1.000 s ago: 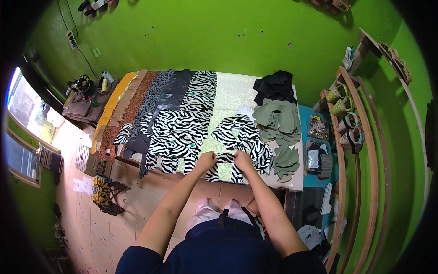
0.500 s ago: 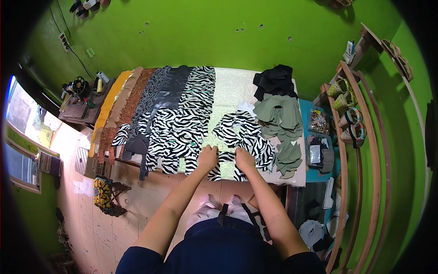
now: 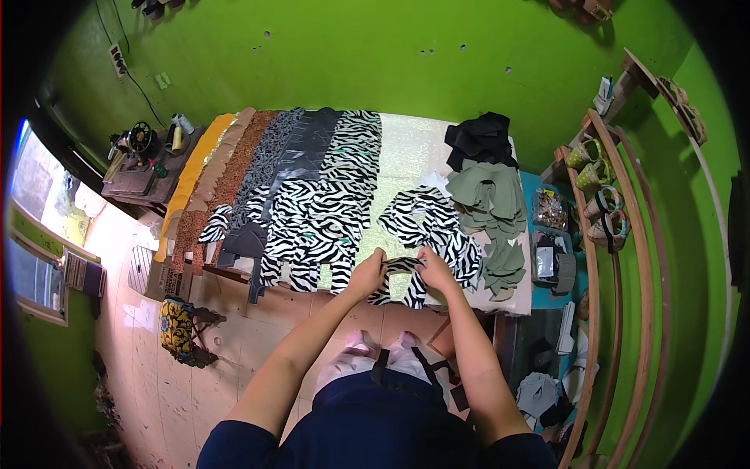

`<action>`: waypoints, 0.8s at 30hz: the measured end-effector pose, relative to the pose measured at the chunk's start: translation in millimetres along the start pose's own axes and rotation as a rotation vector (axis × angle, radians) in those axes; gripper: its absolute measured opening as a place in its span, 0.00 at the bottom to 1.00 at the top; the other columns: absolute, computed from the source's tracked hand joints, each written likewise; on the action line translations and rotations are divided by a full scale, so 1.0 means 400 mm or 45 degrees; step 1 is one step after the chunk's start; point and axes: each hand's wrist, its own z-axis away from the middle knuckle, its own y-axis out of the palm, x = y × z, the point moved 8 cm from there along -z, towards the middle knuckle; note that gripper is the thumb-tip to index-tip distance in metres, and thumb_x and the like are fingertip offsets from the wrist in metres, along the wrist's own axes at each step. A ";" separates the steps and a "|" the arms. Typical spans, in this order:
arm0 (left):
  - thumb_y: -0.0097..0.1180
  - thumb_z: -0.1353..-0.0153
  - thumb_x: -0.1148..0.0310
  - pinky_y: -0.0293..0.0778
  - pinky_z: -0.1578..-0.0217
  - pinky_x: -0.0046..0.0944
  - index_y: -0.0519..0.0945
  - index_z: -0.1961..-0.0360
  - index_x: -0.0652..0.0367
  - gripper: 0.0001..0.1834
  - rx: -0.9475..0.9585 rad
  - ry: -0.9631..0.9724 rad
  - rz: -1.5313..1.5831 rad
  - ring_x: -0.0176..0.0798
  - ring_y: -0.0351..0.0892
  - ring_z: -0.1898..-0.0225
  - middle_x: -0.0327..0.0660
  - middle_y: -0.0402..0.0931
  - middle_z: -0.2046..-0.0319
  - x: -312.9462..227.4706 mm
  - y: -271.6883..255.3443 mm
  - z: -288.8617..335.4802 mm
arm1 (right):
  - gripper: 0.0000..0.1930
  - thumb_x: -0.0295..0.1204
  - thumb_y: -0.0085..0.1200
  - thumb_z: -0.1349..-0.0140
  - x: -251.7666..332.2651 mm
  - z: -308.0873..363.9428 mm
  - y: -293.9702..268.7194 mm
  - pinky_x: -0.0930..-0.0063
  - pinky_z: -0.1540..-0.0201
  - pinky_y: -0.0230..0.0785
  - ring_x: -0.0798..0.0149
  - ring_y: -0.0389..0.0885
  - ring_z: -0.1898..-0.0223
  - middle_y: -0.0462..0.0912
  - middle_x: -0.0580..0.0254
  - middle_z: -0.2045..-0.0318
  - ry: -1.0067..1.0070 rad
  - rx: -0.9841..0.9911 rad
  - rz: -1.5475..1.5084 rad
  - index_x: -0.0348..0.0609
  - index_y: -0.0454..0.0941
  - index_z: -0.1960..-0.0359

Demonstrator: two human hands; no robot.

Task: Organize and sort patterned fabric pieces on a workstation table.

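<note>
At the table's near edge, my left hand (image 3: 369, 273) and my right hand (image 3: 436, 272) each pinch one end of a zebra-print cut piece (image 3: 402, 265). It is stretched between them, with two legs hanging toward the edge. Beyond my right hand lies a loose heap of zebra-print pieces (image 3: 422, 219). Left of my left hand, more zebra-print pieces (image 3: 312, 215) overlap in rows. Grey-green cut pieces (image 3: 488, 199) are piled to the right, with black pieces (image 3: 480, 141) behind them. A whitish sheet (image 3: 402, 148) shows under the piles.
Yellow (image 3: 191, 172), tan, brown and dark patterned pieces lie in rows at the table's left. A sewing machine (image 3: 139, 144) stands beyond. On the right are a blue table (image 3: 539, 305) with containers and a wooden rack (image 3: 617, 273) with sandals (image 3: 605, 219). A patterned stool (image 3: 178, 332) stands on the floor.
Both hands have raised the zebra-print piece a little, and its middle now bows between them. The whole view has shifted slightly.
</note>
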 end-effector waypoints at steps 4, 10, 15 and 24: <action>0.54 0.47 0.71 0.67 0.71 0.45 0.63 0.56 0.60 0.19 -0.124 -0.126 0.234 0.54 0.73 0.73 0.54 0.72 0.75 0.051 -0.096 0.020 | 0.15 0.28 0.56 0.49 0.070 -0.012 0.015 0.70 0.61 0.64 0.59 0.72 0.63 0.73 0.54 0.68 -0.004 0.044 -0.259 0.45 0.67 0.61; 0.56 0.49 0.71 0.70 0.63 0.42 0.68 0.56 0.62 0.19 -0.321 -0.127 0.124 0.53 0.75 0.65 0.55 0.74 0.65 0.156 -0.257 0.063 | 0.16 0.29 0.57 0.50 0.197 -0.053 0.135 0.70 0.62 0.65 0.58 0.73 0.67 0.73 0.54 0.70 -0.085 -0.049 -0.383 0.46 0.68 0.59; 0.56 0.50 0.72 0.69 0.59 0.44 0.66 0.56 0.63 0.20 -0.347 -0.255 0.039 0.55 0.74 0.59 0.56 0.74 0.63 0.268 -0.330 0.126 | 0.16 0.27 0.56 0.50 0.303 -0.060 0.240 0.66 0.57 0.66 0.52 0.75 0.59 0.76 0.46 0.62 -0.123 -0.113 -0.394 0.46 0.68 0.58; 0.55 0.51 0.73 0.67 0.59 0.45 0.67 0.56 0.62 0.20 -0.356 -0.328 -0.092 0.56 0.71 0.59 0.54 0.72 0.60 0.312 -0.354 0.148 | 0.13 0.22 0.54 0.51 0.355 -0.053 0.314 0.64 0.58 0.64 0.49 0.71 0.60 0.72 0.52 0.63 -0.261 -0.337 -0.198 0.42 0.68 0.63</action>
